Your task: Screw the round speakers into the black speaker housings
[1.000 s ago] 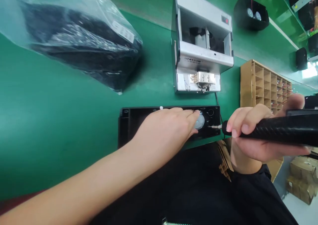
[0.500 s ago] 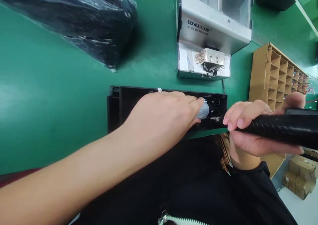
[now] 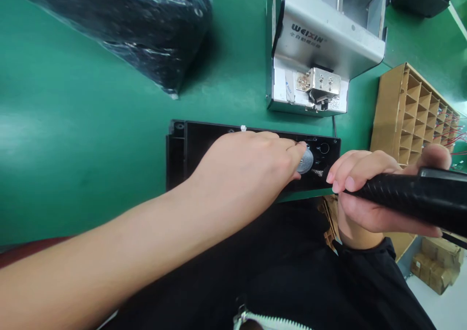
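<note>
A long black plastic housing (image 3: pixel 178 150) lies open on the green bench near its front edge. My left hand (image 3: pixel 248 169) rests in the housing with its fingers closed on a small round silver motor (image 3: pixel 305 161) at the right end. My right hand (image 3: pixel 368 194) grips a black electric screwdriver (image 3: pixel 412 194) held nearly level. Its bit carries a screw (image 3: pixel 316 172) that points at the housing right beside the motor.
A silver screw feeder (image 3: pixel 328 43) marked WEIXIN stands just behind the housing. A black item in a clear plastic bag (image 3: pixel 138 24) lies at the back left. A cardboard divider box (image 3: pixel 408 111) with red wires sits on the right. Cardboard cartons (image 3: pixel 438 267) are on the floor.
The screwdriver tip has moved left to the housing beside the motor. My left hand has stayed on the motor. My view has dropped and come closer.
</note>
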`<state>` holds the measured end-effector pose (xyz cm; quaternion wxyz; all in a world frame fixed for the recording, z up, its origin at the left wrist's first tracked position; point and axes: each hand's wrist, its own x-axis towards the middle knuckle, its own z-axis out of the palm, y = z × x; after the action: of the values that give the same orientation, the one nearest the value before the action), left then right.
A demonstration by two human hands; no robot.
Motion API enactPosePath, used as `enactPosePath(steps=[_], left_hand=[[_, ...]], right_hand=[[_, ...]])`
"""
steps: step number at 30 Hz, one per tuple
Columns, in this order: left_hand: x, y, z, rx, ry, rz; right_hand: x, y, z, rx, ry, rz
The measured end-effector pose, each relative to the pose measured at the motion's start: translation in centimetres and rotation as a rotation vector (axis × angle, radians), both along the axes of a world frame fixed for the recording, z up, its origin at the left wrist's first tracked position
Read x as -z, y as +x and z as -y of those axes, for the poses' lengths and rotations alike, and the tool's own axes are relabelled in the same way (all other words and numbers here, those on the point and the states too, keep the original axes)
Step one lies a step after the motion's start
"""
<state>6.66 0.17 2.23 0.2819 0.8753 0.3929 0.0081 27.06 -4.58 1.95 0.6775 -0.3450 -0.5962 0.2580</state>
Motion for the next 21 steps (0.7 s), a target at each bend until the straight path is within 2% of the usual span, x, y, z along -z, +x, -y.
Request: enactPosePath(steps=[4,9,12,17,21], left_hand=[[0.3,-0.3,0.2,-0.019,-0.002,0.071],[0.4,-0.2,0.5,-0.012,0.025,0.047],[-0.1,0.2,0.5,0.002,0.016,0.01],[-1.1,0.8,0.2,0.038,0.002,-0.071],[-1.4,1.0,0.0,0.036,0.013,-0.063]], right_hand=[[-0.5,-0.1,1.4,0.055,-0.066,0.031],[0.1,1.1,1.4,-0.067,-0.068,0.224],[0.6,0.9,1.0,-0.057,0.017,0.181],[1.0,0.9,0.7,-0.178,0.019,0.149],[2.9,1.5,-0.1,-0.147,-0.004,0.156]])
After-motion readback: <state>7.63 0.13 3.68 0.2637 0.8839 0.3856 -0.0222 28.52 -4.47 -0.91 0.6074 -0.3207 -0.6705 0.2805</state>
